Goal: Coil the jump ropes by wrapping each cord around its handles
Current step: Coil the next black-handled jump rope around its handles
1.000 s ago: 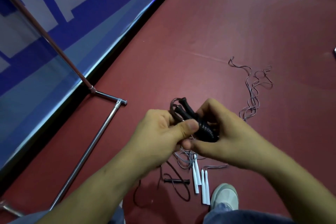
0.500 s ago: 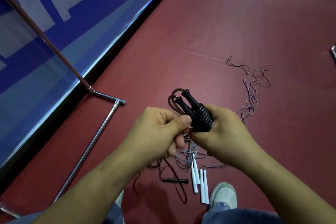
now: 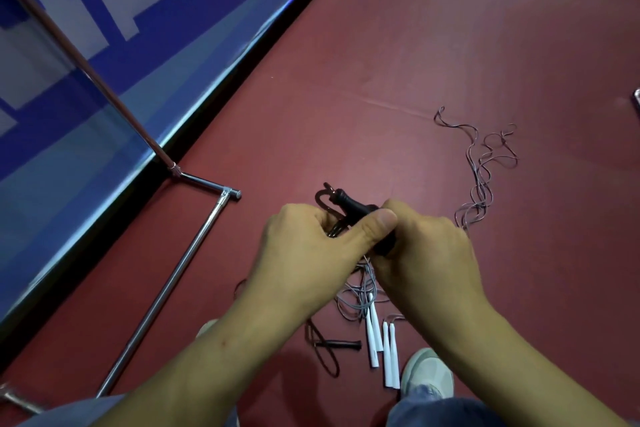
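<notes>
Your left hand [image 3: 311,246] and right hand [image 3: 426,253] both curl tightly around the black rope bundle [image 3: 349,206], held beyond the white handles [image 3: 372,340], its long axis slanting, tips pointing up-left past your fingers.

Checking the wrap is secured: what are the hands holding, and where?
The black jump rope: right hand grips its bundled handles, left hand pinches them alongside.

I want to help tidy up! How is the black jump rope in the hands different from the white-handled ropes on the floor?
The black jump rope is held up in the left hand and right hand; the white-handled ropes lie on the floor. Its cord is gathered at the handles; the white-handled ropes' grey cord sprawls loose. Both are jump ropes with slim handles.
</notes>
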`<state>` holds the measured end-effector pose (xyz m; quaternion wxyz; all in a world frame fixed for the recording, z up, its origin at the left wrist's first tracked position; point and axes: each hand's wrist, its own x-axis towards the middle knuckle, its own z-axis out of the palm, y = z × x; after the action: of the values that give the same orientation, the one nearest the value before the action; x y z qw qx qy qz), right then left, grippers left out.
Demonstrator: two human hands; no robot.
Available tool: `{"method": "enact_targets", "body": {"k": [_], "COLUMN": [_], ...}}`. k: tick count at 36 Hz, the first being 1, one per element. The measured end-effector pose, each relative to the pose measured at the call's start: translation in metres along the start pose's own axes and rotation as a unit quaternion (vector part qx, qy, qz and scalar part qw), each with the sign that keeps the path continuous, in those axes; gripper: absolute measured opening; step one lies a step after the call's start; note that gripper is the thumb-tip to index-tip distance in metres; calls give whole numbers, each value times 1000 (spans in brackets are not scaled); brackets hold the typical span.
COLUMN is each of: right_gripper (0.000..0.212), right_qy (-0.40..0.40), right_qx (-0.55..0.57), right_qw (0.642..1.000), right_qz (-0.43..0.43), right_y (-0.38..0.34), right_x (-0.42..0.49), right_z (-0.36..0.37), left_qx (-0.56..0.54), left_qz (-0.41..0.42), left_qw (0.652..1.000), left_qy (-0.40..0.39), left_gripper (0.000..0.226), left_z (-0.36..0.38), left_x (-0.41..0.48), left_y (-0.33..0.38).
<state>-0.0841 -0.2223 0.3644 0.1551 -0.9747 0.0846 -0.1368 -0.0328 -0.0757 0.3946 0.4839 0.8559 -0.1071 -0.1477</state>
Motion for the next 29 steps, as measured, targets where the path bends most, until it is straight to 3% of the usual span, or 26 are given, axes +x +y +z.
{"method": "enact_targets", "body": {"k": [10, 15, 18, 21, 24, 25, 29], "right_gripper": [24, 32, 30, 35, 42, 39, 25], "right_qy": [-12, -138, -205, -283, -359, -353, -262], "right_qx": [-14, 141, 294, 449, 533, 527, 434], "right_qw": [1000, 980, 933, 846, 757, 763, 855], "right_qz": [4, -13, 13, 54, 115, 125, 109], "right_y": [-9, -8, 3, 14, 6, 3, 0], "right_x": [-6, -1, 9, 14, 9, 7, 9], "right_z": [4, -9, -23, -35, -30, -26, -13], "left_qx": [-19, -7, -15, -61, -49, -31, 13], "left_qz": [-26, -1, 65, 121, 156, 168, 166], "left_qw": [998, 1000, 997, 987, 981, 981, 985], "left_qy": [48, 30, -27, -91, -100, -89, -46], "left_gripper": [66, 56, 47, 25, 23, 24, 28], "left_z": [15, 6, -3, -7, -5, -4, -2], "left_x": [-3, 0, 0, -2, -1, 0, 5], "left_y": [-4, -9, -12, -12, -14, -16, -20]}}
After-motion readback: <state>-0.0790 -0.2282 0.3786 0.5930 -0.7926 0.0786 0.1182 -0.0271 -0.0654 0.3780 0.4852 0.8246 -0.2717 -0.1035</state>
